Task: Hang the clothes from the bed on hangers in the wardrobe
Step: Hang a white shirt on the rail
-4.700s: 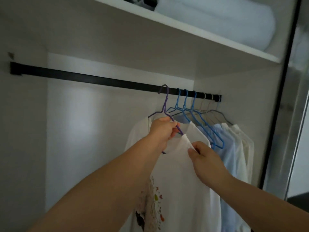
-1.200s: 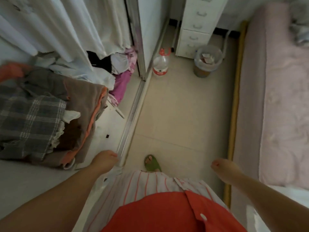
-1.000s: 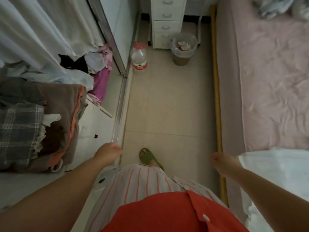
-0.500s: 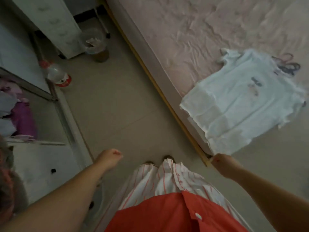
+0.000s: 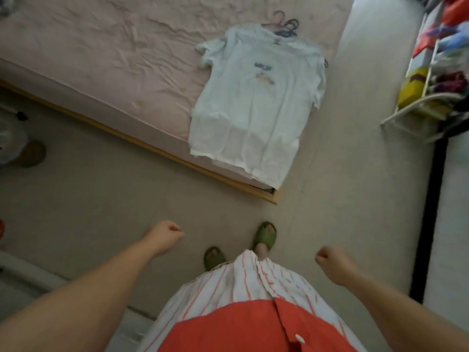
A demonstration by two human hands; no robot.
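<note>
A pale white T-shirt (image 5: 256, 97) with a small chest print lies flat at the corner of the pink bed (image 5: 101, 59), its hem hanging over the edge. A few wire hangers (image 5: 286, 25) poke out from under its collar. My left hand (image 5: 163, 236) and my right hand (image 5: 332, 261) are low in front of me over the floor, well short of the shirt. Both have the fingers curled into the palm and hold nothing. The wardrobe is out of view.
The bed's wooden frame edge (image 5: 152, 148) runs diagonally across the beige floor ahead of my green slippers (image 5: 265, 233). A white rack (image 5: 431, 80) crammed with colourful items stands at the right. A bin (image 5: 22, 148) sits at the far left.
My view swung from the wardrobe rail, past the floor and the drawers, round to the bed. The T-shirt now lies straight ahead. Both hands let go of the hung shirt and stay curled and empty.
</note>
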